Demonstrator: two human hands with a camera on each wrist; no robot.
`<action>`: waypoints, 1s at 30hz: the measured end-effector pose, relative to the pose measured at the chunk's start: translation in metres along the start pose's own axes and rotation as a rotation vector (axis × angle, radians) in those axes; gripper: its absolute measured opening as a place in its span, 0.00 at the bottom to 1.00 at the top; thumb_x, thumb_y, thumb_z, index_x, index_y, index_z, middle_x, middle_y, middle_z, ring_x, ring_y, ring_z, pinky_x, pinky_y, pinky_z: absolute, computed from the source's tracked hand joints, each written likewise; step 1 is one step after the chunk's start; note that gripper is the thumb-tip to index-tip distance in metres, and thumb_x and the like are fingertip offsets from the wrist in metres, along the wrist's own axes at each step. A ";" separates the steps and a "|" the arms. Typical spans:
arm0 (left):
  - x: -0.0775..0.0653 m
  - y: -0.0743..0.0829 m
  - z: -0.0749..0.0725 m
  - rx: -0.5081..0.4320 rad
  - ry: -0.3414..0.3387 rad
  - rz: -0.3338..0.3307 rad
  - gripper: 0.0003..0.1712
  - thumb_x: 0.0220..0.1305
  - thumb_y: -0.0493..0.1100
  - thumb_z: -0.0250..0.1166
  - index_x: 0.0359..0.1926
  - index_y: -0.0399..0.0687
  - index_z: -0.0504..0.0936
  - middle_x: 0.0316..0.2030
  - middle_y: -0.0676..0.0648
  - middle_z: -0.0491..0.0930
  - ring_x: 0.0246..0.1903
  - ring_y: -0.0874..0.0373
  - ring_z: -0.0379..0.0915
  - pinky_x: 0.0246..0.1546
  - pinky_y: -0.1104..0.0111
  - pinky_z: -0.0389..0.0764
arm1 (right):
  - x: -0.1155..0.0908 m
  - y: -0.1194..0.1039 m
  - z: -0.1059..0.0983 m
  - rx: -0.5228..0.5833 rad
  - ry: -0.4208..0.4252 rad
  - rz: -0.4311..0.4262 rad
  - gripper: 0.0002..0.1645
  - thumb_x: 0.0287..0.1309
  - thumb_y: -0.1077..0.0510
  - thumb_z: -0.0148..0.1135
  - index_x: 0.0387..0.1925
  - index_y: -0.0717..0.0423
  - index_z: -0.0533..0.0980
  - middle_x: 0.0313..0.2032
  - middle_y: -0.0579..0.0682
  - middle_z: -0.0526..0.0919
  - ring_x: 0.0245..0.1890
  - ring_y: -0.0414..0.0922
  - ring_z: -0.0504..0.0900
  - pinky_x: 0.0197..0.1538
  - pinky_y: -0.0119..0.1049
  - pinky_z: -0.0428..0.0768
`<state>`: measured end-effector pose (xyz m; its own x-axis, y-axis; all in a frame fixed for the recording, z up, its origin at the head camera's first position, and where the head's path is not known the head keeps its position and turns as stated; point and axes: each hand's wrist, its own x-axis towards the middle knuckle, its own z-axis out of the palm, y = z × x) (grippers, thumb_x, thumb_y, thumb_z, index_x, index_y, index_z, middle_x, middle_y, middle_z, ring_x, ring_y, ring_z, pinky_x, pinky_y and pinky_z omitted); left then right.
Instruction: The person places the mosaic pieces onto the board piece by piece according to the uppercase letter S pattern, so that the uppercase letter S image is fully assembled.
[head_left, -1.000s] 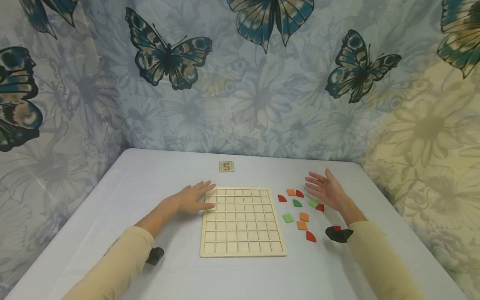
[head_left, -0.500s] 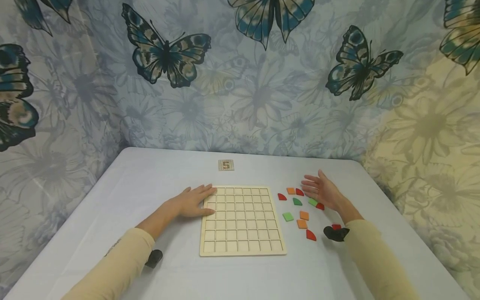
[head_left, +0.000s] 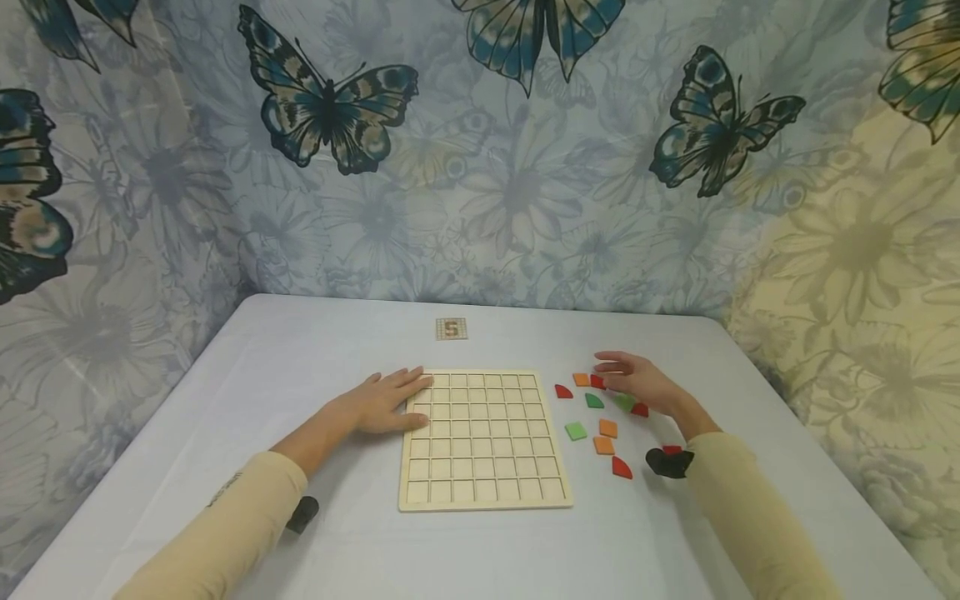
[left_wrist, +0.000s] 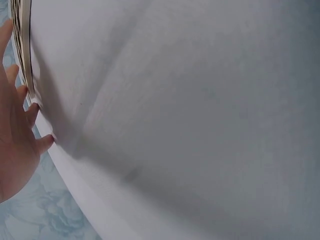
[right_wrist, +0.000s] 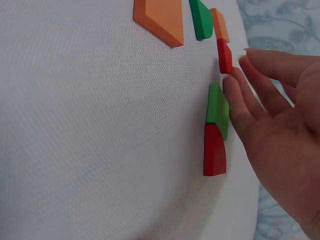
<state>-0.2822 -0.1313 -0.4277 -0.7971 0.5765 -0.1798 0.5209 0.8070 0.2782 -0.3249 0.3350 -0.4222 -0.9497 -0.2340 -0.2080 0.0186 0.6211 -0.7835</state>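
Note:
A pale wooden grid board (head_left: 486, 440) lies flat on the table. My left hand (head_left: 382, 403) rests on its upper left edge, fingers straight and spread, with fingertips on the frame. To the right of the board my right hand (head_left: 643, 384) hovers over the loose pieces, fingers slightly bent and nothing held. Its fingertips are near a red quarter-round tile (right_wrist: 224, 56) at the back. Under the palm lies a light green square tile (right_wrist: 217, 107), touching another red quarter-round tile (right_wrist: 214, 151). A dark green quarter-round tile (head_left: 594, 401) sits just left of the hand.
More tiles lie right of the board: an orange square (head_left: 608, 428), a light green square (head_left: 576, 431) and a red quarter-round (head_left: 622, 467). A small patterned card (head_left: 452, 328) lies behind the board. A butterfly-print cloth (head_left: 517, 200) hangs behind the white table (head_left: 337, 333).
My right hand has moved left and turned from palm showing to palm down above the tiles. The left hand has settled slightly on the board's edge.

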 end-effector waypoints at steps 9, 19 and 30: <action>-0.002 -0.002 -0.001 0.018 0.007 0.008 0.46 0.65 0.71 0.47 0.75 0.56 0.49 0.74 0.47 0.44 0.71 0.47 0.39 0.66 0.43 0.43 | -0.002 -0.005 0.007 -0.102 0.039 -0.120 0.30 0.60 0.68 0.59 0.64 0.61 0.67 0.55 0.63 0.76 0.55 0.59 0.73 0.56 0.52 0.73; -0.004 -0.001 -0.004 0.035 -0.010 -0.023 0.49 0.64 0.73 0.47 0.76 0.53 0.47 0.74 0.49 0.43 0.72 0.47 0.39 0.66 0.45 0.42 | 0.004 -0.006 0.013 -0.178 0.069 -0.128 0.28 0.59 0.68 0.61 0.62 0.60 0.70 0.49 0.59 0.78 0.48 0.55 0.76 0.53 0.51 0.75; -0.003 -0.005 0.000 0.028 0.010 -0.015 0.51 0.64 0.72 0.48 0.75 0.47 0.46 0.74 0.47 0.42 0.71 0.47 0.39 0.67 0.46 0.43 | 0.004 -0.008 0.012 -0.214 0.090 -0.096 0.28 0.59 0.65 0.63 0.61 0.61 0.70 0.44 0.59 0.77 0.46 0.56 0.74 0.50 0.48 0.77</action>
<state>-0.2826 -0.1370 -0.4284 -0.8078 0.5631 -0.1744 0.5171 0.8189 0.2489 -0.3250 0.3200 -0.4240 -0.9681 -0.2382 -0.0777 -0.1311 0.7459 -0.6530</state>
